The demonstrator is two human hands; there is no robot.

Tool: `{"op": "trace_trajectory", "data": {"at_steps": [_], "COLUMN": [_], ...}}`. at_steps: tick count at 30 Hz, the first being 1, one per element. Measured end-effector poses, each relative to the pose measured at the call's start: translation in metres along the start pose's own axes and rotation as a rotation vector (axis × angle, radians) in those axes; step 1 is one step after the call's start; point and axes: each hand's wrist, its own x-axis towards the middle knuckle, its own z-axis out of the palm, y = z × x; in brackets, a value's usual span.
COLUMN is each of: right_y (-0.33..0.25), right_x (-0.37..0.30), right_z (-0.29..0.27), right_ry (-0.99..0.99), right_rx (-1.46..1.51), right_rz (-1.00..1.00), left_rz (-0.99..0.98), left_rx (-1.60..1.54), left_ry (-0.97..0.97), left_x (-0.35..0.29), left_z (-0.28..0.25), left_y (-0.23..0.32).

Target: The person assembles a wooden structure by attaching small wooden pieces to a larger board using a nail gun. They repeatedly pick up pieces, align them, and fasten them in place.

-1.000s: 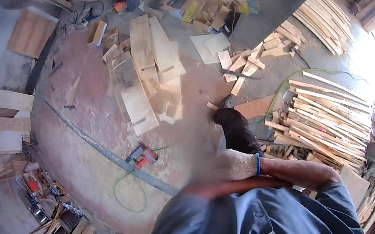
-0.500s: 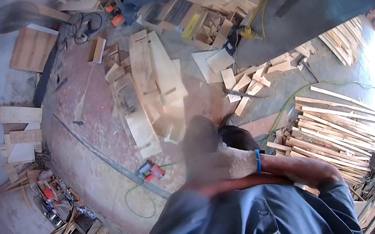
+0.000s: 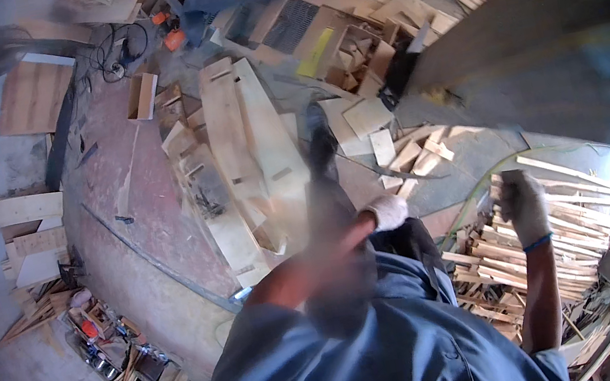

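My left hand [image 3: 389, 212], in a pale work glove, is in front of my waist, above my dark trousers. Its fingers are tucked out of sight, and I see nothing in it. My right hand [image 3: 523, 204], gloved too, with a blue band at the wrist, is held out to the right over a stack of wooden strips [image 3: 567, 260]. Its fingers look curled in, though blurred, with nothing visible in them. One dark leg [image 3: 323, 151] reaches forward beside long boards [image 3: 232, 138] on the floor. A dark smear hides part of my left forearm.
A large grey panel [image 3: 523, 49] juts in from the right. Offcuts [image 3: 429, 158] lie on the floor ahead, with a box of scraps [image 3: 359, 56] beyond. A dark strip [image 3: 159, 259] crosses the floor at left. A tool box [image 3: 98, 330] stands at lower left.
My hands were together in front of me; now they are apart, the right swung out to the right. A leg has come forward. The grey panel fills more of the view.
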Motion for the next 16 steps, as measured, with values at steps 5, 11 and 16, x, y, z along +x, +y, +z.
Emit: {"op": "trace_trajectory", "data": {"at_steps": [5,11,16], "right_y": [0.011,0.040,0.021], "right_x": [0.130,0.182,0.162], "right_z": [-0.051,-0.103,-0.098], "right_ry": [0.210,0.362,0.294], "right_rx": [0.163,-0.701,-2.081], "right_rz": [-0.175,-0.299,-0.411], "left_rz": [-0.351,-0.670,-0.704], "left_rx": [-0.455,-0.092,0.033], "left_ry": [0.467,0.379,0.304], "left_x": [-0.044,-0.114,-0.130], "left_z": [0.005,-0.009,-0.075], "left_y": [-0.241,-0.437,-0.489]}}
